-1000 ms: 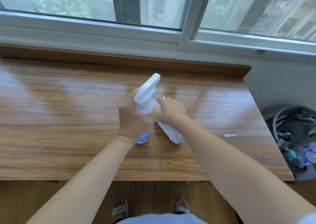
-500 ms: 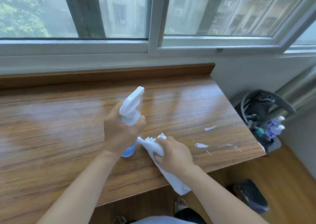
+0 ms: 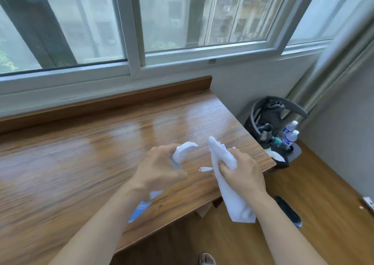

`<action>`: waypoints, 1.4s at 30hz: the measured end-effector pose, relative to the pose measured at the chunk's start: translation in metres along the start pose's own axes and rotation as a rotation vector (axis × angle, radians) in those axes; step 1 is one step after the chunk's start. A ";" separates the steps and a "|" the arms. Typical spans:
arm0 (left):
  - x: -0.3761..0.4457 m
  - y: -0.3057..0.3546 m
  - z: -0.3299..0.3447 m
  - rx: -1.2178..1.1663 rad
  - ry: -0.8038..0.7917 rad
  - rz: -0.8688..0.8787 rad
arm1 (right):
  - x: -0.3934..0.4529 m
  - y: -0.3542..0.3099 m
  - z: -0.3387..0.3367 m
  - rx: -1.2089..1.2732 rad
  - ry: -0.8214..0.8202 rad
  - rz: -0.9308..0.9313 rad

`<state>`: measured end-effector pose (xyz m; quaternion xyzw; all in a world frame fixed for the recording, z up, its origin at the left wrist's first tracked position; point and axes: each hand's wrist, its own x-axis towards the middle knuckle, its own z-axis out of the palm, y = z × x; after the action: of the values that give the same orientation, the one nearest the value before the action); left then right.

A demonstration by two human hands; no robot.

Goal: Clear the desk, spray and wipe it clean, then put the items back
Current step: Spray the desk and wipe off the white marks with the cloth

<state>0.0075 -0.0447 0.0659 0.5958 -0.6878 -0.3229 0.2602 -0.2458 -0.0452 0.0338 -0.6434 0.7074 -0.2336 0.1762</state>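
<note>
left hand grips spray bottle, nozzle pointing right | right hand clutches cloth beside it | white smear on desk lies between hands, nearer the right

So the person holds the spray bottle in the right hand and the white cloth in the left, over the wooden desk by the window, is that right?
Not quite: the hands are swapped. The head view shows the left hand gripping the spray bottle, while the right hand holds the white cloth. The rest stands: both are over the wooden desk by the window.
</note>
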 end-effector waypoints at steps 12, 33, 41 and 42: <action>0.001 0.045 0.074 0.068 0.172 -0.187 | 0.036 0.122 -0.065 0.067 -0.006 0.015; -0.029 0.077 0.136 -0.043 0.085 -0.095 | 0.022 0.132 -0.095 0.050 0.053 0.023; -0.029 0.074 0.149 -0.037 0.074 -0.058 | -0.003 0.138 -0.107 0.048 0.114 0.092; -0.031 0.072 0.149 -0.042 0.080 -0.058 | -0.005 0.139 -0.108 0.045 0.119 0.090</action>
<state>-0.1454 0.0119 0.0238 0.6224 -0.6524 -0.3205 0.2904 -0.4194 -0.0202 0.0454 -0.5918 0.7394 -0.2793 0.1584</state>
